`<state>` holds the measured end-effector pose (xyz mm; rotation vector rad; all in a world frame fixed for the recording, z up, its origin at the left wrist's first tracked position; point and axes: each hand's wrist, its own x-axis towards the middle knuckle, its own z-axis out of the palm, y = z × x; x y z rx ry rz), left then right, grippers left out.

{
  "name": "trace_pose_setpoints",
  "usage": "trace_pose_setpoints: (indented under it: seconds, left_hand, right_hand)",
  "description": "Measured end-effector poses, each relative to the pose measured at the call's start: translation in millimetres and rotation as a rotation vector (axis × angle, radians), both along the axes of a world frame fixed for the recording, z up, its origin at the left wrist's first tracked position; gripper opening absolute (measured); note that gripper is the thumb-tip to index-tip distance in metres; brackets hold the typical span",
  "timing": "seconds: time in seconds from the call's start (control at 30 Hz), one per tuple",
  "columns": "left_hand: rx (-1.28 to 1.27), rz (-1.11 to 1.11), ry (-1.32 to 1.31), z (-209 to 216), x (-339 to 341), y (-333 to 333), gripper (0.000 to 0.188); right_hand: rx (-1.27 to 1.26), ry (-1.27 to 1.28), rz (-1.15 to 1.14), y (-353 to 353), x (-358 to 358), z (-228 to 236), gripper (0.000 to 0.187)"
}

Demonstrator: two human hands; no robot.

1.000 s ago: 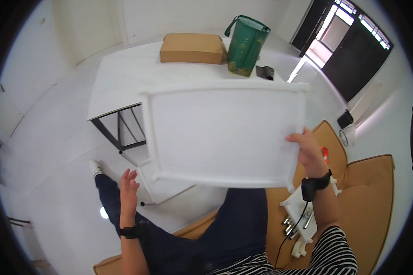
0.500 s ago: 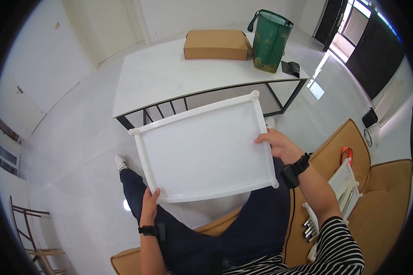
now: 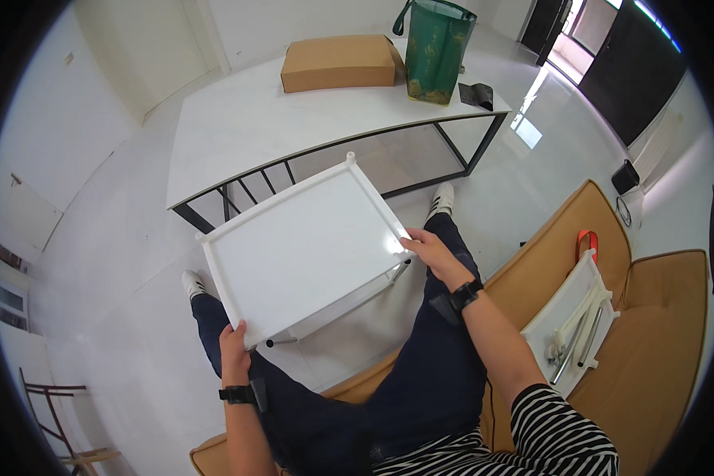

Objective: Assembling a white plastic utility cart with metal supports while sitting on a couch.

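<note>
Shelf (image 3: 301,246) mid-frame, left hand (image 3: 234,353) clamped near its bottom corner, right hand (image 3: 430,252) near its right; likely positioning over poles (image 3: 284,342), next calling for careful alignment.

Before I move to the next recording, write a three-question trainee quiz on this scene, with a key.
1. True or false: the left hand and right hand both grip the white rimmed panel.
2. On the table, what stands immediately right of the cardboard box? A) red strap B) green carrier bag C) white shoe
3. Fill in: metal tubes lie on a second white panel on the tan ____.

Key: 1 true; 2 B; 3 sofa.
</note>
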<state>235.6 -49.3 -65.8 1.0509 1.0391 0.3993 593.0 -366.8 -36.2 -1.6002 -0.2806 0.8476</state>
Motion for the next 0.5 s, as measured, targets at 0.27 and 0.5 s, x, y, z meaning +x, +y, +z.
trace_pose_setpoints:
  seconds: [0.27, 0.5]
  left_hand:
    - [-0.066, 0.036, -0.248, -2, 10, -4, 0.030]
    - [0.014, 0.117, -0.243, 43, 18, 3, 0.041]
  right_hand:
    - [0.240, 0.026, -0.280, 11, -1, -26, 0.052]
    - [0.345, -0.039, -0.199, 26, 1, -6, 0.040]
